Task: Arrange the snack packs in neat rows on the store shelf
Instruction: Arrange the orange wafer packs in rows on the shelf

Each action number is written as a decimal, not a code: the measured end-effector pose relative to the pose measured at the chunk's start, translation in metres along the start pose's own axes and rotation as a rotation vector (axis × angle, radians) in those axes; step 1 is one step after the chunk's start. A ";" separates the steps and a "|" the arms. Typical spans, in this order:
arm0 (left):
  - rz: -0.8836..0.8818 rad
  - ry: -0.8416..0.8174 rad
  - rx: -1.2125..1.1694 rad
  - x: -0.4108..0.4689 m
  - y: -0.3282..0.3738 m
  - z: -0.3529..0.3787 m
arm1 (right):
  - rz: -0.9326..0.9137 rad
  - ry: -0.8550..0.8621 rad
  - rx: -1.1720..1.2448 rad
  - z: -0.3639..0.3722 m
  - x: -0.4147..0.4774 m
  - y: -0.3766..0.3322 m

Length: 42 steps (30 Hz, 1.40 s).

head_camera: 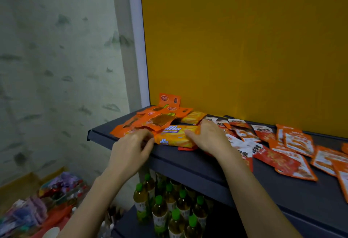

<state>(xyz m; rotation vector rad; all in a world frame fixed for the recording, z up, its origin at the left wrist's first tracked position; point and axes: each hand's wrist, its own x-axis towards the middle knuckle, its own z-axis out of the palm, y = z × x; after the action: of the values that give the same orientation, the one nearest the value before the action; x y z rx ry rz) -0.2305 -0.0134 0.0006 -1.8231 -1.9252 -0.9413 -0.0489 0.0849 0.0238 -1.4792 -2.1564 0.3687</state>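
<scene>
A yellow-orange Cal Cheese wafer pack [175, 136] lies near the front edge of the dark shelf [197, 164]. My left hand [131, 148] holds its left end with curled fingers, and my right hand [208, 137] grips its right end. Several orange sachets [160, 118] are heaped behind and to the left of it, one standing against the back panel. A second yellow wafer pack [194, 117] lies behind. Red and white snack sachets [267, 149] are scattered loosely across the shelf to the right.
A yellow back panel [244, 49] rises behind the shelf. Below stand several green-capped drink bottles [169, 205]. At the lower left a cardboard box [22, 185] holds mixed packets [60, 187]. A patterned wall [56, 68] is on the left.
</scene>
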 end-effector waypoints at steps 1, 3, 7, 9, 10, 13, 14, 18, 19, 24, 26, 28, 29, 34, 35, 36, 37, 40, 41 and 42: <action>0.007 0.005 -0.025 0.009 -0.003 0.004 | 0.031 -0.020 0.000 0.001 0.007 -0.004; 0.031 0.020 -0.092 0.025 -0.006 0.012 | 0.093 -0.064 -0.006 0.003 0.020 -0.011; 0.115 0.016 -0.230 0.061 -0.009 0.034 | 0.193 -0.129 -0.054 0.012 0.033 -0.019; 0.160 -0.043 -0.291 0.081 -0.008 0.047 | 0.225 -0.128 -0.070 0.017 0.036 -0.020; 0.179 -0.094 -0.308 0.092 -0.007 0.055 | 0.235 -0.122 -0.086 0.019 0.037 -0.020; 0.236 -0.334 -0.253 0.118 -0.004 0.075 | 0.254 -0.143 -0.105 0.020 0.038 -0.019; 0.257 -0.406 -0.210 0.124 -0.003 0.080 | 0.262 -0.160 -0.097 0.020 0.038 -0.018; 0.288 -0.519 -0.104 0.142 -0.011 0.094 | 0.333 -0.175 -0.076 0.015 0.039 -0.018; 0.288 -0.528 -0.093 0.146 -0.014 0.096 | 0.352 -0.179 -0.069 0.014 0.039 -0.019; 0.280 -0.565 -0.043 0.166 -0.025 0.107 | 0.392 -0.194 -0.031 0.009 0.039 -0.024; 0.252 -0.562 -0.044 0.176 -0.026 0.113 | 0.416 -0.185 0.008 0.008 0.039 -0.023; 0.226 -0.564 -0.042 0.187 -0.025 0.119 | 0.439 -0.171 0.044 0.005 0.039 -0.023; 0.211 -0.567 -0.036 0.192 -0.024 0.121 | 0.446 -0.173 0.061 0.004 0.039 -0.023; 0.145 -0.600 -0.005 0.212 -0.024 0.131 | 0.455 -0.205 0.230 0.001 0.041 -0.018; 0.138 -0.618 -0.006 0.215 -0.024 0.133 | 0.428 -0.195 0.329 0.002 0.042 -0.013; 0.128 -0.636 -0.012 0.218 -0.024 0.135 | 0.401 -0.182 0.432 0.002 0.042 -0.009; 0.111 -0.655 -0.021 0.221 -0.025 0.139 | 0.378 -0.165 0.513 0.001 0.042 -0.007; 0.059 -0.718 -0.062 0.229 -0.027 0.150 | 0.348 -0.093 0.643 -0.004 0.038 -0.001; 0.040 -0.741 -0.088 0.231 -0.028 0.152 | 0.352 -0.074 0.663 -0.004 0.037 0.002; 0.022 -0.762 -0.122 0.233 -0.029 0.154 | 0.358 -0.050 0.683 -0.004 0.036 0.005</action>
<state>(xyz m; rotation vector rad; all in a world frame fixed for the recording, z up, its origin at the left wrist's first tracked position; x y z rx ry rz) -0.2576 0.2647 0.0313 -2.5189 -2.2705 -0.3672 -0.0529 0.1202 0.0332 -1.4255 -1.5393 1.1437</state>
